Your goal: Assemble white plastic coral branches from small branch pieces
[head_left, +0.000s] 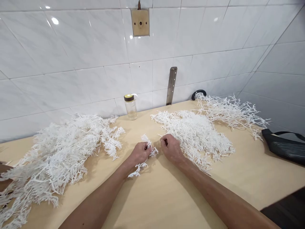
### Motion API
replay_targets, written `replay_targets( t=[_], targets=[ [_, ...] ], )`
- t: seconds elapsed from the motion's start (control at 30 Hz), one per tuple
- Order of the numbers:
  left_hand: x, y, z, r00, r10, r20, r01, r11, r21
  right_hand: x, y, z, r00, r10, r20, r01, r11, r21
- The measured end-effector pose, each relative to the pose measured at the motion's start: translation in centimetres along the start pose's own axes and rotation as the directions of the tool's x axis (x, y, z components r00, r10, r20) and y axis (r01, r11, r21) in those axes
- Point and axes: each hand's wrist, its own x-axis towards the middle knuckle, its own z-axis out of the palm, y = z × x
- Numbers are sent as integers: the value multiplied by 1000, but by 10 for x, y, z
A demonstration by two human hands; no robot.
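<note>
My left hand (140, 152) is closed around a white branched plastic sprig (145, 138), which sticks out above and to the right of the fingers. More of the white strands (137, 171) show just below that wrist. Slightly apart from it, my right hand (170, 147) is pinched shut; a tiny pale tip shows by its fingertips, too small to name. Beside my right hand lies a heap of short white pieces (197, 130). A larger pile of white branched strands (69, 152) spreads to the left of my left hand.
A clear jar with a dark and yellow lid (130, 108) stands near the tiled wall. An upright metal strip (171, 86) leans there too. Looser white branches (231, 111), a black ring (199, 94) and a black bag-like item (286, 146) are at right. Something brown shows at the left edge.
</note>
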Motion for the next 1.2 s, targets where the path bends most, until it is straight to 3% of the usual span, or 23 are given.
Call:
replay_targets(
  t=[0.17,0.3,0.43,0.5,0.53,0.6,0.67,0.77,1.0,1.2],
  targets=[
    [0,-2,0,997,10,-83,-18,995,-97,6,-2,-13,992,-44,-119,46,999,14],
    [2,-3,0,997,-16,-73,5,988,-157,19,7,-44,944,-27,-328,-11,993,-113],
    [3,-5,3,997,-27,-72,13,983,-182,29,14,-68,905,-41,-423,-68,968,-240],
    [3,-5,4,997,-29,-71,16,984,-175,27,9,-67,929,-12,-371,-58,982,-178],
    [4,-6,5,997,-29,-69,17,986,-168,25,5,-64,956,6,-292,-41,992,-117],
    [4,-7,5,998,-13,-60,4,989,-150,20,-7,-52,999,54,-10,-53,998,26],
    [5,-7,6,998,19,-58,-26,991,-127,13,-17,-39,980,50,191,-64,996,65],
    [7,-7,6,996,53,-70,-58,996,-74,8,-23,-25,942,75,328,-115,988,103],
    [11,-4,8,998,25,-56,-26,1000,-9,8,-13,-21,925,140,352,-207,965,162],
    [15,-10,7,997,37,-63,-26,987,157,4,-8,-13,965,13,264,-34,996,77]
  ],
)
